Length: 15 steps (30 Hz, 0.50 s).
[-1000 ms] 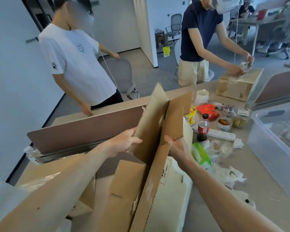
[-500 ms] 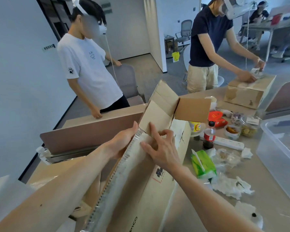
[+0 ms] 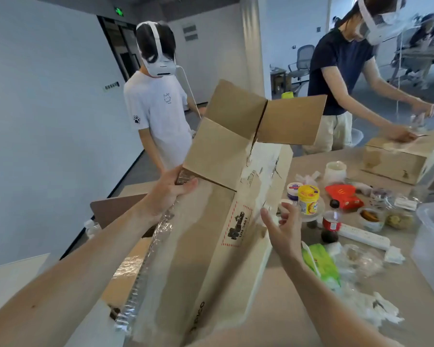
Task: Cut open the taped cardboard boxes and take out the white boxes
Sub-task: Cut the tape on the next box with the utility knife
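across the worktop (image 3: 396, 284) the big cardboard box (image 3: 211, 246) lies lengthwise toward the wearer. its far end seems raised and its two flaps (image 3: 291, 118) stand open. no white box shows. the inside is hidden from this angle, so i cannot tell whether one sits in there. the left hand (image 3: 169, 194) has its grip closed round the box's upper left edge, on top of a crinkled strip of clear tape (image 3: 145, 266) that runs down that edge. the right hand (image 3: 283, 226) looks to be off the cardboard, grip wide, fingers spread just beside the right wall.

the main hazard, as i judge it, is that the whole box hangs on one hand, and that hand sits on slick, loose-looking tape. if the tape slips or tears free, the box could roll rightward into the clutter close by and knock over the cola bottle (image 3: 332, 221) and the yellow-lidded jar (image 3: 308, 199). with the open end unguarded, anything inside could also slide out the far side. the right hand would do well to land flat on the wall before any tilting. a smaller snag is that the tape could stick to the fingers and spoil the hold.
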Tool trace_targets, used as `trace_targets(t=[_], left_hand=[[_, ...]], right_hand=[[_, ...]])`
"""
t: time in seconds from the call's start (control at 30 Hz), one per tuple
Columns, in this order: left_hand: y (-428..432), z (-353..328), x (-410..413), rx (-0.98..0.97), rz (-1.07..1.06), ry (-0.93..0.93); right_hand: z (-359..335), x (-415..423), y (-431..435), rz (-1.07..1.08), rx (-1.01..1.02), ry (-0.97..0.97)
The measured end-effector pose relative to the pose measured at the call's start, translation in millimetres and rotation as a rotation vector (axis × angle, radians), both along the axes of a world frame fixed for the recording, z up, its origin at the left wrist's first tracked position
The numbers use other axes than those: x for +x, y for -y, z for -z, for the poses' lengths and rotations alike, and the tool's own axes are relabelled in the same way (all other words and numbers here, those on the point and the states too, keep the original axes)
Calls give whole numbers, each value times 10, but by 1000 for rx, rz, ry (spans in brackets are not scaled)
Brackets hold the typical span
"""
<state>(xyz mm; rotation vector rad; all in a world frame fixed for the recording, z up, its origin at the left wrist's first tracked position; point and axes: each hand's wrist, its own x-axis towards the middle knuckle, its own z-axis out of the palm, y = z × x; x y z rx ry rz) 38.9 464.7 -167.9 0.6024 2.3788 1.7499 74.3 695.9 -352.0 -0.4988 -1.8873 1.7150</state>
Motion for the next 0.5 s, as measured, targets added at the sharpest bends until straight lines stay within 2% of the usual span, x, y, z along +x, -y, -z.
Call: trace_targets(t=[0.07,0.13,0.2,0.3,0.4,0.5], left_hand=[[114,-109,33,96,-51,19],[199,-221,97,170,-88,2],[285,-282,134,211,-107,-24],[423,-378,243,268,-178,-48],[629,-507,338,262,-293,-73],[922,-649,422,249,-393,-110]], right_hand=[[103,-72,-139,-55,-78,105],[98,-157,-242,-192,-261,137],[26,-231,-324,-414,-478,101],[-147,-285,-385,-740,-587,116],[-352,-343,-342,-726,-647,56],[-657,-377,-289,-676,-583,-9]])
